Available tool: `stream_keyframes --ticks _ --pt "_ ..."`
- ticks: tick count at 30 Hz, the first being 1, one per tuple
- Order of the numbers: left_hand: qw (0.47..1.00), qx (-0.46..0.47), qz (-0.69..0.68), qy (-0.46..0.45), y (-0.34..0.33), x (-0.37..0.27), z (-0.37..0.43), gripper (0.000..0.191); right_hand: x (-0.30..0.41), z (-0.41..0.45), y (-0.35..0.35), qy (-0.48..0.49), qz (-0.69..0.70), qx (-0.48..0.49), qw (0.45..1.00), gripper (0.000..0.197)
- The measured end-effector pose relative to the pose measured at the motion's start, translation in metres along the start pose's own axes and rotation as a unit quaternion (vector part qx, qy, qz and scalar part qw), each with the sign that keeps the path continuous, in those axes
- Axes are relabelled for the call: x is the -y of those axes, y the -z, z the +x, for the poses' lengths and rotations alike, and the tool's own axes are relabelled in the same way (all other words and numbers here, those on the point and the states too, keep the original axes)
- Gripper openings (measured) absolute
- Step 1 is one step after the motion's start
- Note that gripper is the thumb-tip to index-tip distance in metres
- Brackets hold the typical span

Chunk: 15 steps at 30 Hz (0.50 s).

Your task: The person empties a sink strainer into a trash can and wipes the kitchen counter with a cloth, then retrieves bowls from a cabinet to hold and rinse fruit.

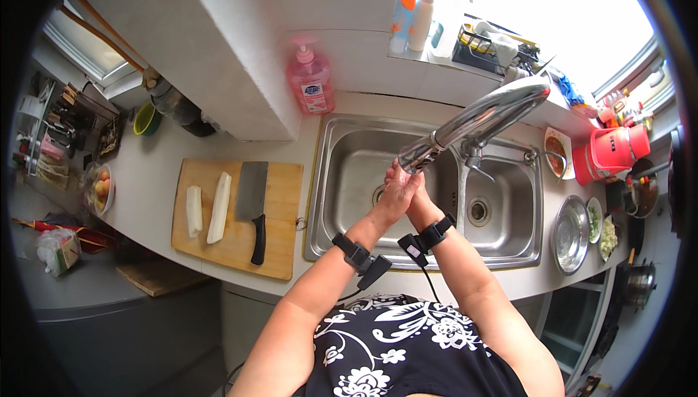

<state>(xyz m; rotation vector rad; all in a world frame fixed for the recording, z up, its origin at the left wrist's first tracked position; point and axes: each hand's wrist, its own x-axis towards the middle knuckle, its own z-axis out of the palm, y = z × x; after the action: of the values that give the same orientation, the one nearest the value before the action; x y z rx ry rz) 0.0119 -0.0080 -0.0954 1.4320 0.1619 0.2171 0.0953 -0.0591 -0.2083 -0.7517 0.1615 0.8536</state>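
Note:
My left hand [395, 196] and my right hand [420, 198] are pressed together under the spout of a chrome kitchen faucet [480, 110]. They are over the larger left basin of a stainless steel double sink [349, 151]. The spout head covers part of the fingers, and the palms face each other, so whether anything small lies between them is hidden. Left of the sink, a wooden cutting board [292, 195] holds two peeled white root vegetable pieces [194, 211] and a cleaver [252, 192] with a black handle.
A pink pump soap bottle [311, 83] stands behind the sink's left corner. Spray bottles [450, 18] and a black wire caddy [480, 50] line the windowsill. To the right are a metal bowl [571, 236], plates of chopped food [608, 239] and a red container [611, 151].

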Motion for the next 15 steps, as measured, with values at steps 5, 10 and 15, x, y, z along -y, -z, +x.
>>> stream_keyframes --ticks 5,10,15 --pt "0.974 -0.039 -0.19 0.113 0.019 -0.003 -0.009 0.064 0.022 -0.042 -0.038 0.249 -0.402 0.002 0.881 0.03" --pt "0.987 0.004 -0.128 0.093 0.044 -0.034 -0.004 0.074 0.059 -0.079 -0.056 -0.034 -0.3 0.163 0.939 0.046" --pt "0.933 -0.07 0.34 -0.096 0.029 -0.073 0.004 0.083 0.075 -0.081 -0.047 0.071 -0.257 0.207 0.941 0.061"
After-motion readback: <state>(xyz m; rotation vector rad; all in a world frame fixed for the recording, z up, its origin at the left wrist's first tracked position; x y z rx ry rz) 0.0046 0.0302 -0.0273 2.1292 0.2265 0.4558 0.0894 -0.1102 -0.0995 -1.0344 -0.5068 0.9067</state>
